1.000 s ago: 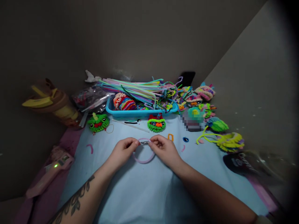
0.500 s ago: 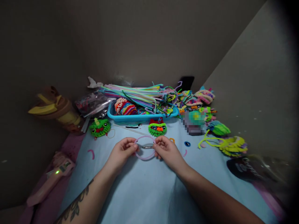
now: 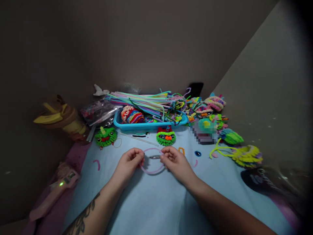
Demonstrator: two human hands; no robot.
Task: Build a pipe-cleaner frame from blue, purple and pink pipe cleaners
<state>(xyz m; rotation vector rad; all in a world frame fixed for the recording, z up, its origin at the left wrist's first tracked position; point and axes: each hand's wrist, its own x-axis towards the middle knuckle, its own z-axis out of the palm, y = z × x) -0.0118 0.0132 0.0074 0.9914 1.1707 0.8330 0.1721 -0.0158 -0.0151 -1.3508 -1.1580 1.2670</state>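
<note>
The desk (image 3: 151,202), covered in pale blue cloth, was crowded along its far edge, where the blue tray (image 3: 149,125) sat heaped with pipe cleaners (image 3: 139,99). Fuzzy finished figures spread toward the far right corner. Around the middle of the desk I had the left hand (image 3: 129,163) and the right hand (image 3: 176,161) facing each other. Each grip was pinched on one side of the lilac ring (image 3: 153,170), which hung just above the cloth between them. A small silver piece (image 3: 155,157) lay across the ring's upper part at the fingertips, and I could not tell which hand truly had it. My main worry was that thin ring. I judged that uneven pull from the two pinches could kink it or spring it out of round. The silver piece looked easy to lose: a slack fingertip would drop it onto the cloth, where it could roll among the loose bits such as the orange loop (image 3: 181,150) and the blue eye (image 3: 197,153) near the right hand. The green figure (image 3: 166,136) sat just beyond the ring, so a forward nudge could knock it.
</note>
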